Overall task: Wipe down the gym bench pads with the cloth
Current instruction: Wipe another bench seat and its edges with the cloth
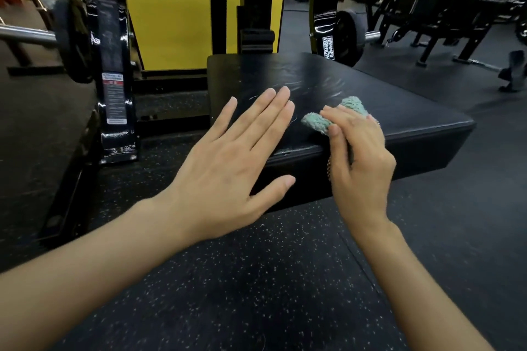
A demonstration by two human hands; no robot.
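Holding the green cloth (328, 120) bunched in my right hand (359, 157) at the seat pad's (399, 111) near edge, my flat left hand (228, 162) beside it, most of the pad lies ahead.

Most of the cloth (315, 122) is hidden under the right hand (361, 161).

One brand label (328, 48) is being shown legibly: "HAMMER STRENGTH", in white capitals turned sideways in two lines. It is being carried on a black frame post (320, 23) just behind the far right corner of the seat pad (370, 100), and its last letters are being cut off there. Left of the seat pad, a white sticker (114, 98) with a red band is being displayed on a glossy black upright (109, 34); its print is being rendered too small to read.
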